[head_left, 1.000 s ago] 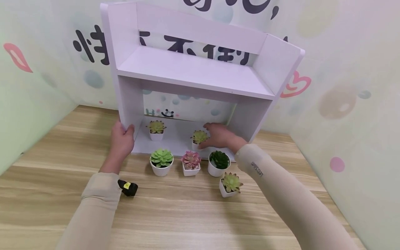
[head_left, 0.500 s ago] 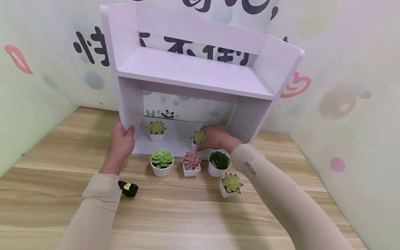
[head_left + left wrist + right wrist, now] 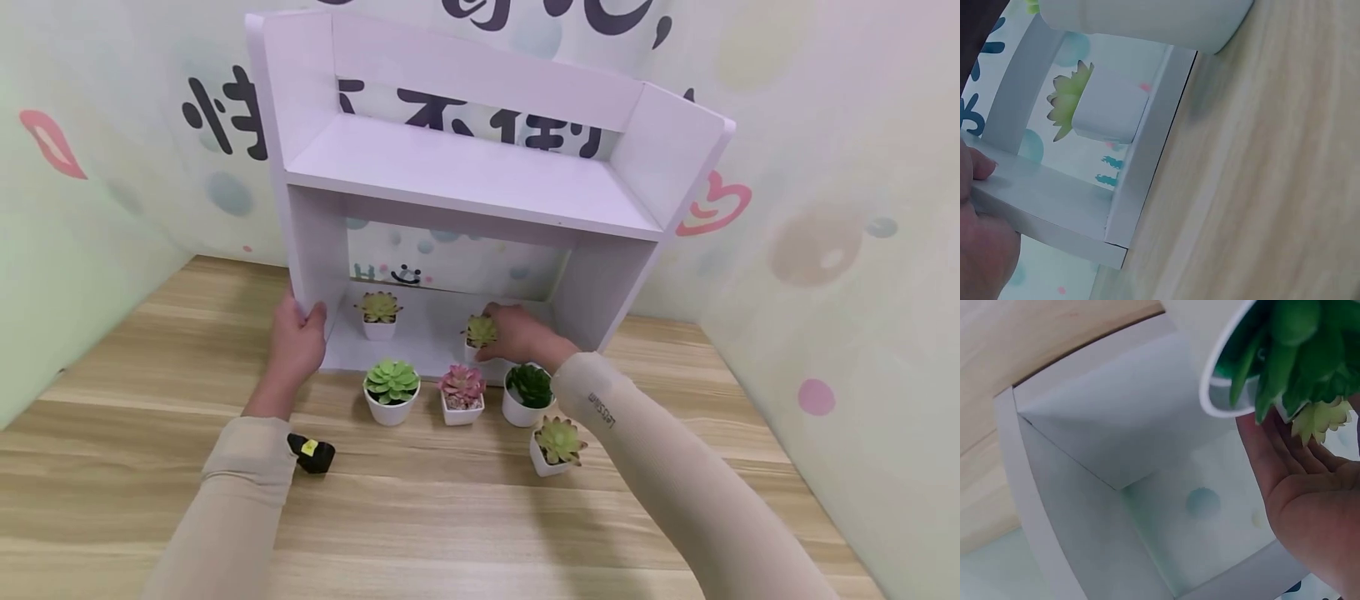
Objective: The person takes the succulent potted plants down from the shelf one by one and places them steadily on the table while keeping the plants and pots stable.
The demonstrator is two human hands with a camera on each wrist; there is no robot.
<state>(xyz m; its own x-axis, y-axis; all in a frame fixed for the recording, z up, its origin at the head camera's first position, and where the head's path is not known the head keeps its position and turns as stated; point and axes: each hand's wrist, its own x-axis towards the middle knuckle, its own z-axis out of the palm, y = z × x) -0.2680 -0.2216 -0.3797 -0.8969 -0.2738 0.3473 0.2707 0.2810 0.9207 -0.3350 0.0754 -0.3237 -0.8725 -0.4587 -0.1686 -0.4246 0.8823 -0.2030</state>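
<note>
At the left side of a white shelf unit [image 3: 480, 179], my left hand [image 3: 296, 342] grips the side panel [image 3: 1054, 206], thumb on its inner face. My right hand [image 3: 517, 333] reaches into the lower compartment and holds a small yellow-green succulent [image 3: 480, 332] in a white pot, thumb in front and fingers behind. That pot appears to rest on the bottom board. In the right wrist view, a dark green succulent [image 3: 1297, 350] in the foreground hides much of this hold. A similar yellow-green succulent [image 3: 380, 308] stands in the compartment's left part.
Before the shelf stand a light green succulent [image 3: 392, 383], a pink one [image 3: 462, 387] and a dark green one [image 3: 528, 387]. Closer stands another yellow-green succulent [image 3: 558, 442], slightly tilted. A black object [image 3: 313, 454] with a yellow mark lies beside the left sleeve.
My right hand has shifted slightly left and its fingers have come closer round the succulent's pot. The left hand keeps its hold on the side panel.
</note>
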